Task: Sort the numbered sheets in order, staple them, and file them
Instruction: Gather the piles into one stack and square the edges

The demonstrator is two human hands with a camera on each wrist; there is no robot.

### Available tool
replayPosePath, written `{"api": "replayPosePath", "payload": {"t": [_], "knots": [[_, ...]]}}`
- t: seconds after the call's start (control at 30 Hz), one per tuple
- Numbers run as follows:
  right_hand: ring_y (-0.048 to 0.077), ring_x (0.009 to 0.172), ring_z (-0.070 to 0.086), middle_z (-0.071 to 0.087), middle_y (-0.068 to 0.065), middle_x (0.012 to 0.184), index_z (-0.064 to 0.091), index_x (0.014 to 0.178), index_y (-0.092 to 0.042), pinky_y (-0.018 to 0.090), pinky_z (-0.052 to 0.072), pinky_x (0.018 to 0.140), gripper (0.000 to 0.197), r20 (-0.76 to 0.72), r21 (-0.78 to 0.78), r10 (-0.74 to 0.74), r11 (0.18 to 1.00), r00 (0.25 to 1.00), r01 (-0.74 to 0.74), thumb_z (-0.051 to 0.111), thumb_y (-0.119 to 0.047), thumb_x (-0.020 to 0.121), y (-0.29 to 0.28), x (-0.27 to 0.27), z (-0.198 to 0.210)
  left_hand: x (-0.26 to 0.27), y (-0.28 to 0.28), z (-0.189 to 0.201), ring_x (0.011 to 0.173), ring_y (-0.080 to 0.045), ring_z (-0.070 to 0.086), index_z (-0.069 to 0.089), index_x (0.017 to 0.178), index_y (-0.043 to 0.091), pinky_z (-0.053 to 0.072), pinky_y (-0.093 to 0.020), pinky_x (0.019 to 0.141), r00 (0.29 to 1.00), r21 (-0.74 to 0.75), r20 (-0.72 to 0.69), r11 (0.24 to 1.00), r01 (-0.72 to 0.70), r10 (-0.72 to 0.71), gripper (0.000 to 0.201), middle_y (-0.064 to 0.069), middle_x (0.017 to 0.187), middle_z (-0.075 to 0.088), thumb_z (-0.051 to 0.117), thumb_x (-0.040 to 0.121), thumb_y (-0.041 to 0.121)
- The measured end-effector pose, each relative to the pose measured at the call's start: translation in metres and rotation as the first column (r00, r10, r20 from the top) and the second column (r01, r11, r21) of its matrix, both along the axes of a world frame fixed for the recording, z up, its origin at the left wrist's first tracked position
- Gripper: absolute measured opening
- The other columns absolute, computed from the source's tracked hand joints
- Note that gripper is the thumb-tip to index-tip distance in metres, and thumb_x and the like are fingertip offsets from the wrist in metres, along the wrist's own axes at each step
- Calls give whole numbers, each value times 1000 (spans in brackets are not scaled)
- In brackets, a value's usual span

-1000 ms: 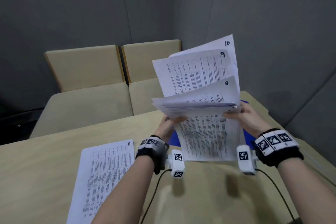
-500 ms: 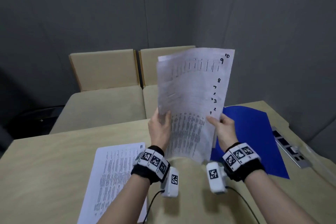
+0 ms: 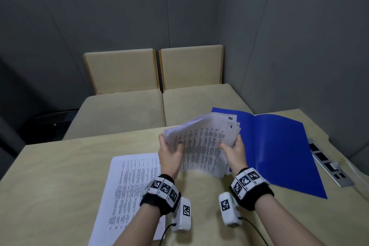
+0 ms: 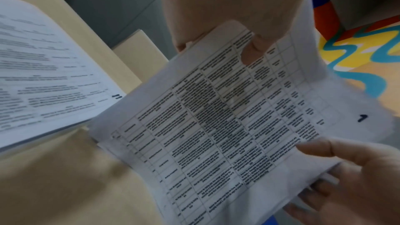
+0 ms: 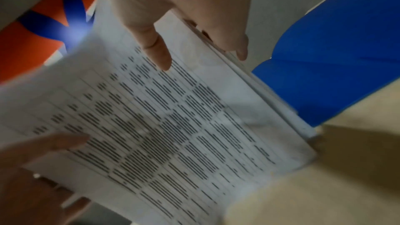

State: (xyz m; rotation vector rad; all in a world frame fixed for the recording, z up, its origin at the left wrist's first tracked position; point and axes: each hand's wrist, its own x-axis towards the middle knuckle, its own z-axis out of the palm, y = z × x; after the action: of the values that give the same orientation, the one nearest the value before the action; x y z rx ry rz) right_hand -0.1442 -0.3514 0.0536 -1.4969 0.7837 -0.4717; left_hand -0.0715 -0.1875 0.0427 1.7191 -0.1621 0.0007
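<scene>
Both hands [image 3: 171, 156] [image 3: 234, 154] hold the sheets [image 3: 201, 146], long axis pointing away.

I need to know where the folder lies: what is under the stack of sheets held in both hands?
Under the stack show the table and the left part of the open blue folder. Whatever else lies beneath is covered.

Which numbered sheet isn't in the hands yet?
Sheet 11: it lies flat on the table, left of the stack that both hands grip.
</scene>
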Motion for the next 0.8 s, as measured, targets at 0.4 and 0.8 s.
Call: {"api": "replayPosePath", "payload": {"t": [0.4,0.8], "knots": [[27,112,56,56,6,119,41,107,-35,48,46,99,28,-68,-73,-31,997,997,26,47,-13,91,3,-2,-29,1,-3,-21,88,-15,59,45,100,35,53,-37,77,1000,60,4,998,30,-30,19,0,96,61,50,93,17],[30,104,58,59,13,114,49,115,-10,42,49,92,36,-398,79,358,931,845,-357,49,4,82,94,52,-54,49,131,-38,94,-34,61,44,118,7,48,-38,78,955,448,-228,891,-68,187,24,-17,109,63,44,94,12]]}}
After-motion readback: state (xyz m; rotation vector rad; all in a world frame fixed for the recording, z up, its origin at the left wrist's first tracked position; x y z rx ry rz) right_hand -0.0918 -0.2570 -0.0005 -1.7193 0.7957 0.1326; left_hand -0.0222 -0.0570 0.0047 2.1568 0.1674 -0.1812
